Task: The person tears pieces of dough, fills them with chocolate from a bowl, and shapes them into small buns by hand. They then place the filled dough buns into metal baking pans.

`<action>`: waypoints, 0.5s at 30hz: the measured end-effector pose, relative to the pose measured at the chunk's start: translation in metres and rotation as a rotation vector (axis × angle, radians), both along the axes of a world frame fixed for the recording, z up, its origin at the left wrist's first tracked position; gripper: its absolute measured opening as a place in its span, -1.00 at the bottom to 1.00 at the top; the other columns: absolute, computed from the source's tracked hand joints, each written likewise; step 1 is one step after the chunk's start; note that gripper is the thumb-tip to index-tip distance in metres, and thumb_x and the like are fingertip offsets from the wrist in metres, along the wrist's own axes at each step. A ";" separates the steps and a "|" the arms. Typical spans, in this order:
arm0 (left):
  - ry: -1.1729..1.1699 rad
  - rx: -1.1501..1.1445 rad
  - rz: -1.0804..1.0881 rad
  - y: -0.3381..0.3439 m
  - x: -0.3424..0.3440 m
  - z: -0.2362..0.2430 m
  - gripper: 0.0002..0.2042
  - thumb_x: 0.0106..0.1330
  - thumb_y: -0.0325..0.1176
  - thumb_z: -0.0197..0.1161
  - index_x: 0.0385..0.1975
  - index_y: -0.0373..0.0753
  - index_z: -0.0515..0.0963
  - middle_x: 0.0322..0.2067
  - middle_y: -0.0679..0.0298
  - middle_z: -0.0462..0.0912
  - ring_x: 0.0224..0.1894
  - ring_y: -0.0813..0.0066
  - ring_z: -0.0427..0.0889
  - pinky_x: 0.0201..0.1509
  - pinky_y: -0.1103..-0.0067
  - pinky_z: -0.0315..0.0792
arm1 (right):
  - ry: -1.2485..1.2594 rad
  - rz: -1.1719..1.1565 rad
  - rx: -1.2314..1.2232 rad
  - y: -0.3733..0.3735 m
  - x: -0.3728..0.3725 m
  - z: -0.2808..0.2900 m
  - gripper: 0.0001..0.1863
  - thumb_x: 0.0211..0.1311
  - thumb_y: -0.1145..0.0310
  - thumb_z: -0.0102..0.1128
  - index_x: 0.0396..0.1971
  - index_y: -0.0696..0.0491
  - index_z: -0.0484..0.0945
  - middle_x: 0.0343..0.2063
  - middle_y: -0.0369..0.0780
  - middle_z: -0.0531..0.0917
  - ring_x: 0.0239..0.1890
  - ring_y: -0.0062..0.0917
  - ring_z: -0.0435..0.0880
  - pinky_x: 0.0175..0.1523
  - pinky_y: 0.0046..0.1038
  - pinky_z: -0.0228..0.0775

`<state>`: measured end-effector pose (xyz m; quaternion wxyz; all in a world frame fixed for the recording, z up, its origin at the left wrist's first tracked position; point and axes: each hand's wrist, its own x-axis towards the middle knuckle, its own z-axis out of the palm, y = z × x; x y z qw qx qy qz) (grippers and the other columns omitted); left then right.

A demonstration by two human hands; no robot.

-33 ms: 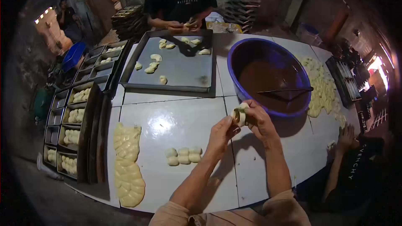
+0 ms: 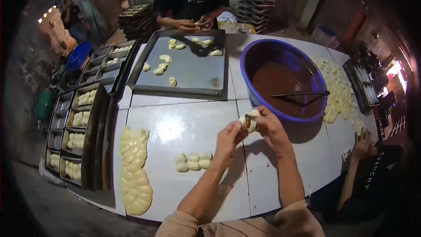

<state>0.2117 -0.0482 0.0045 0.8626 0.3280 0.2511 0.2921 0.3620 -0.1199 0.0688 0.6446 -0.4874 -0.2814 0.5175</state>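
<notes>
Both my hands are raised over the white tiled table, close to the near side of the purple basin. Between them is a small pale dough piece (image 2: 251, 128) with dark brown filling showing in its middle. My left hand (image 2: 230, 139) pinches the left edge of this dough. Its right edge is gripped by the fingers of my right hand (image 2: 271, 128). Left of my forearms, a small block of rounded dough pieces (image 2: 194, 162) lies in two rows. A large slab of dough portions (image 2: 135, 173) lies along the table's left side.
The purple basin (image 2: 246, 81) holds brown filling, with a dark utensil (image 2: 302, 94) across it. Beyond lies a metal tray (image 2: 151, 90) with dough pieces, where a person (image 2: 190, 0) works. Sectioned baking tins (image 2: 66, 118) stand left. More dough (image 2: 335, 87) and another person's hand (image 2: 363, 142) are right.
The dough in my hands has tilted slightly, and its brown filling shows a little differently. The view has shifted a touch; my arms stay nearly in place.
</notes>
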 end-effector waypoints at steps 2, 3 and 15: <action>0.037 -0.054 0.097 0.001 -0.007 0.001 -0.64 0.40 -0.24 0.30 0.05 -0.36 0.56 -0.17 0.18 0.69 -0.19 0.44 0.71 -0.01 0.53 0.61 | -0.208 -0.011 0.007 -0.008 -0.015 -0.019 -0.58 0.15 0.41 0.29 0.03 0.11 0.48 -0.07 -0.23 0.58 0.00 -0.53 0.58 0.18 -0.40 0.46; 0.080 -0.004 0.127 0.003 -0.013 -0.003 -0.63 0.39 -0.24 0.32 0.04 -0.38 0.56 -0.18 0.18 0.69 -0.19 0.45 0.71 -0.02 0.53 0.61 | -0.532 -0.064 0.070 -0.009 -0.028 -0.025 -0.51 0.16 0.41 0.32 0.11 0.12 0.45 0.02 -0.19 0.53 0.03 -0.49 0.58 0.20 -0.40 0.45; 0.258 0.208 0.123 0.010 -0.043 0.012 -0.56 0.33 -0.17 0.38 0.06 -0.37 0.60 -0.12 0.19 0.70 -0.09 0.47 0.68 -0.04 0.57 0.60 | -0.919 -0.358 -0.028 0.002 -0.083 -0.048 -0.80 0.27 0.40 0.32 -0.15 0.12 0.71 -0.29 -0.21 0.71 -0.16 -0.54 0.66 -0.18 -0.47 0.49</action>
